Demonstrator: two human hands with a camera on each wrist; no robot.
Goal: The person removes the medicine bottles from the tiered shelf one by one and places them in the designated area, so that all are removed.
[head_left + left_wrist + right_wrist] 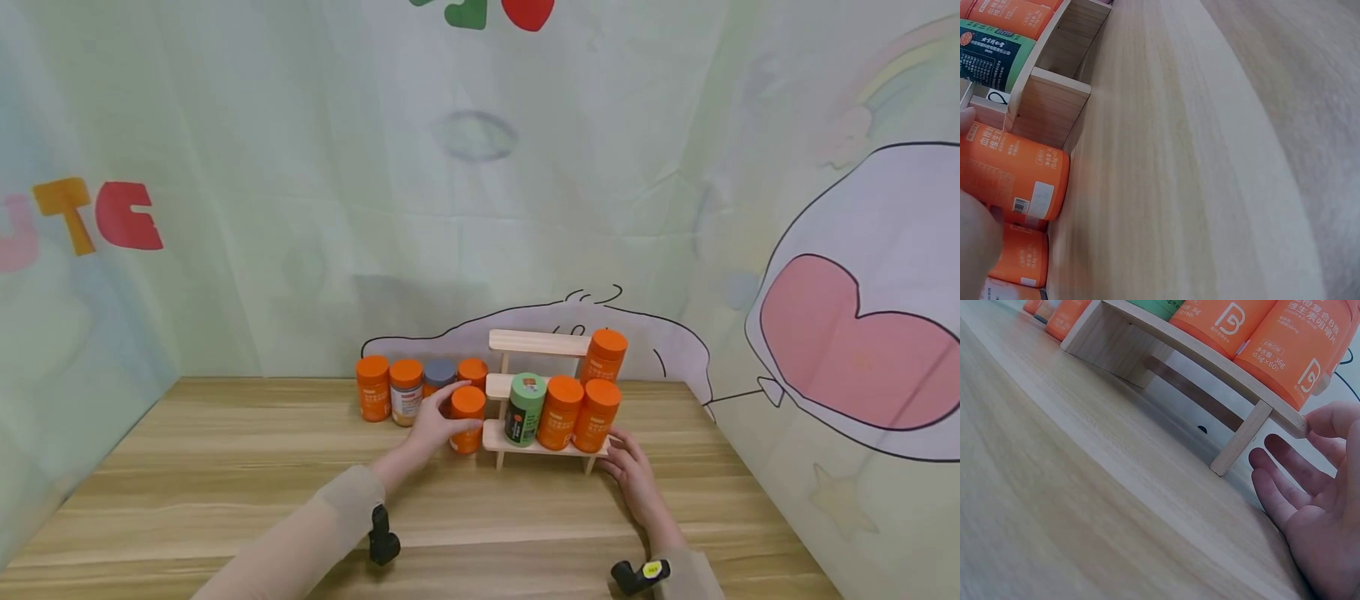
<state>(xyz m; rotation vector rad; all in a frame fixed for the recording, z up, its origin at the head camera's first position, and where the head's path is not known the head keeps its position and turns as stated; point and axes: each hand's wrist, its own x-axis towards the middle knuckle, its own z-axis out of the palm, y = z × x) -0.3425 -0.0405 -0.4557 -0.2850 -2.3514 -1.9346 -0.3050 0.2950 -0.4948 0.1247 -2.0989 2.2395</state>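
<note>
My left hand [435, 426] grips an orange bottle [467, 413] between thumb and fingers, just left of a small wooden tiered rack [540, 342]. In the left wrist view, that orange bottle [1019, 169] is close beside the rack's side panel [1047, 109]. A green bottle [525, 410] and two orange bottles [561, 414] stand along the rack's front step. Another orange bottle [604, 356] is higher up at the right. At the rack's right end, my right hand [632, 477] touches the edge of the front shelf [1288, 419], its other fingers loosely bent below.
Left of the rack, several bottles stand in a row: an orange one [373, 389], an orange-capped one [407, 393], a blue-capped one [440, 373] and another orange-capped one [472, 371]. They rest on a wood-grain table [262, 450] before a printed curtain [315, 208].
</note>
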